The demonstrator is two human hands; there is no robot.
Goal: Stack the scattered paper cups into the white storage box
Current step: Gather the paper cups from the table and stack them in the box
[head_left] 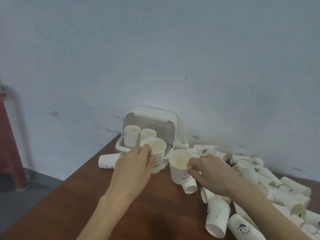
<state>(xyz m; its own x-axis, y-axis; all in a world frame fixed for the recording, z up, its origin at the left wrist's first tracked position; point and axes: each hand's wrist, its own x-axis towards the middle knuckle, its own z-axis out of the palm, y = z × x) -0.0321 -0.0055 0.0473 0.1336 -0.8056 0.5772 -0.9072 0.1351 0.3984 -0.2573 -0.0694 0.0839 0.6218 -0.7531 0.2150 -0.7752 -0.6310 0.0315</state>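
Head camera looks down on a brown table set against a pale wall, and the white storage box stands at the table's far edge, touching that wall. Its clear lid is swung up and back, so the front is open. Inside the box stand two stacks of paper cups, mouths up: a taller stack on the box's left side and a shorter stack just beside it to the right.

Directly in front of the box, the left hand pinches the rim of an upright cup with a smiley face, thumb and fingertips curled over the near edge. Just to the right of that cup, and still close to the box front, the right hand pinches the rim of a second upright cup, one fingertip hooked inside its mouth. Both cups look empty.

Left of the box front, one cup lies on its side on the table. Right of the box, a large heap of loose cups spreads along the wall and toward the near right corner, most lying on their sides, some printed with dark logos. Far to the left of the box, beyond the table, a red pipe rises from the grey floor.
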